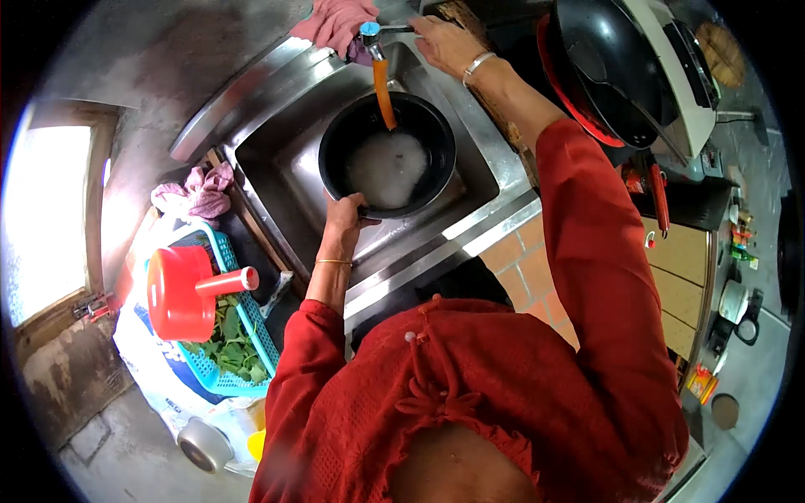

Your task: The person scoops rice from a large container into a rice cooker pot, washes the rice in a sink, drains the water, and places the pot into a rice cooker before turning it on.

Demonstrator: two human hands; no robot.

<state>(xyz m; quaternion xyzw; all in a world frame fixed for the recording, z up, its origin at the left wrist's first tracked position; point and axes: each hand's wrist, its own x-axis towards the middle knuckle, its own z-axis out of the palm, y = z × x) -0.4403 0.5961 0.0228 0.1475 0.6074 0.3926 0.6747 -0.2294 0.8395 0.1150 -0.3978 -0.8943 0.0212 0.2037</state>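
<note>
My left hand [344, 217] grips the near rim of a round black pot [330, 157], thumb over the edge, inside the stainless steel sink [289, 163]. Cloudy whitish liquid [387, 170] covers the pot's bottom; whether grains lie in it is hard to tell. Above the pot hangs an orange hose [382, 88], fitted to the spout of a chrome tap [371, 34]. My right hand [448, 47] reaches to the tap's lever [397, 28], with its fingers at the lever's end. No stream of water is plainly visible below the hose.
Left of the sink, a red plastic dipper [179, 292] rests on a turquoise basket [255, 327] of green leaves [233, 346]. Pink cloths [204, 192] lie beside the sink and behind the tap. A black wok [610, 63] with a ladle stands to the right.
</note>
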